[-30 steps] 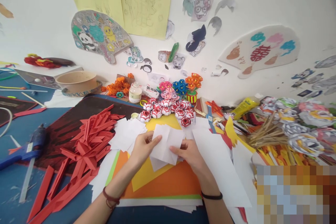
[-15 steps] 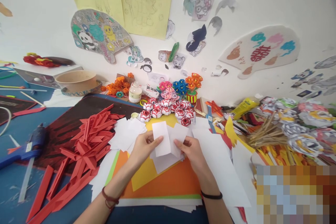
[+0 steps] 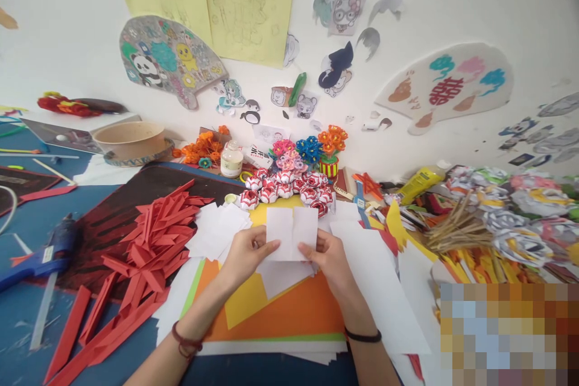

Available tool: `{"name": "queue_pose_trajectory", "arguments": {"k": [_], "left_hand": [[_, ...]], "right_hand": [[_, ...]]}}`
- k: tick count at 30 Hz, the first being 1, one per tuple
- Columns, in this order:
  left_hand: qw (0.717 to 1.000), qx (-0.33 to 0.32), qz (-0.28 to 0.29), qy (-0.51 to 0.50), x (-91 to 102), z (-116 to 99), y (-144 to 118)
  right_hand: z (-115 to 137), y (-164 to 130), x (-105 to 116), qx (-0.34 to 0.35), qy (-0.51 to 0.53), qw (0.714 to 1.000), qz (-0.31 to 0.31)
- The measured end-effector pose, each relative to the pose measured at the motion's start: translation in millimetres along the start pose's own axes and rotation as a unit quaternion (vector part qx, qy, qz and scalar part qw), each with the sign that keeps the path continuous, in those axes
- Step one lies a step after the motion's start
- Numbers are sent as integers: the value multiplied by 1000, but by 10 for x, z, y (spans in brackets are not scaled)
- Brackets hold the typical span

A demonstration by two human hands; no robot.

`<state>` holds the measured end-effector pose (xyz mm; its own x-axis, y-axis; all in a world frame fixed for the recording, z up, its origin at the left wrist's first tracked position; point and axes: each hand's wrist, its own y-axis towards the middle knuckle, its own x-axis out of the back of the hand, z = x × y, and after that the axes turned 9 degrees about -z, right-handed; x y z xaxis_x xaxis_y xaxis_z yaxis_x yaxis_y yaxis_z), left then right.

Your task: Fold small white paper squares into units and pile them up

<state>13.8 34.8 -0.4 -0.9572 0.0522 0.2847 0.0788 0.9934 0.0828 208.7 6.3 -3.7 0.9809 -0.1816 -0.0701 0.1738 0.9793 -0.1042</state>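
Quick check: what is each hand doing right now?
Left hand: shut on the white paper, pinching its left edge.
Right hand: shut on the white paper, pinching its right lower edge.

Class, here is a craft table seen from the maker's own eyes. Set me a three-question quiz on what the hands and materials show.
1. True or false: both hands hold the white paper.
2. Which colour are the folded strips piled on the person's left? A) green B) red C) white
3. Fill in: the blue glue gun lies at the far ____ of the table.

Key: 1 true: the left hand and right hand pinch its lower edge. 2 B. 3 left.
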Motion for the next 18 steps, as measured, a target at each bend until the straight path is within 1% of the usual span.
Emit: {"name": "queue_pose_trajectory", "arguments": {"k": [4,6,8,10,12,13,15,18], "left_hand": [[1000,24,-3,1,-18,51,-1],[999,43,-15,-16,-14,51,-2],[997,54,-34,-30,15,31,5],[996,55,-48,-46,59,2,20],[996,46,-51,-51,93,-24,33],[997,39,-48,-46,99,-33,36],[999,20,-40,-15,85,-45,32],[998,-10,-36,59,20,-50,5]], "right_hand": [[-29,10,-10,2,12,1000,-21],[-52,21,5,1,21,999,-37],[-62,36,41,3,29,997,-69],[-58,49,87,11,34,994,-101],[-47,54,115,21,37,993,-112],[-44,53,114,22,37,993,-106],[-43,43,79,14,28,997,-77],[-51,12,-37,4,-3,1000,-4]]}}
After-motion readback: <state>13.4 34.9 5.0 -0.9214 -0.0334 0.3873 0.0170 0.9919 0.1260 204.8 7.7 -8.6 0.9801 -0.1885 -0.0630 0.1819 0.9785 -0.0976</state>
